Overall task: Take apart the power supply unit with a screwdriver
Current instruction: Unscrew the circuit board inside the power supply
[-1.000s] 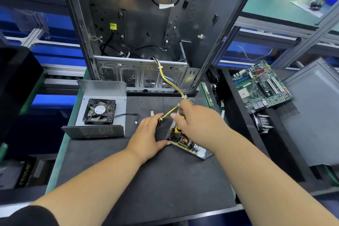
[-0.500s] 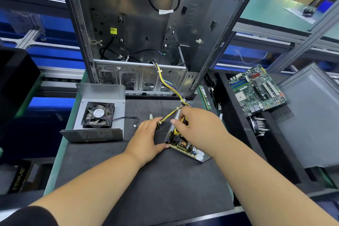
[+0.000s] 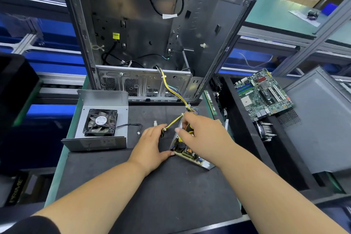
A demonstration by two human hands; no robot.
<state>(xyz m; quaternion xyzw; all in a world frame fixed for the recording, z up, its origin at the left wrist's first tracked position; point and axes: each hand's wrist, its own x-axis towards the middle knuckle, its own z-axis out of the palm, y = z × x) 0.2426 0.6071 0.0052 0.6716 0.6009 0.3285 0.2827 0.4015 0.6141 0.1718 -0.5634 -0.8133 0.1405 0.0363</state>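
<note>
Left hand (image 3: 152, 144) flat, steadying power supply board (image 3: 187, 151), right hand (image 3: 201, 133) apparently gripping yellow-black screwdriver (image 3: 189, 129), partly hidden, wire bundle (image 3: 171, 87) trailing to case (image 3: 152, 30)

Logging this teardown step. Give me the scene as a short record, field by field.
stage: power supply cover already off, board exposed
left hand: steadies the near-left edge of the power supply board
right hand: over the board, gripping a yellow-and-black screwdriver
cover: left of the hands on the black mat, fan fitted in it
wire bundle: yellow and black, runs from the board into the computer case
motherboard: lies to the right, apart
</note>
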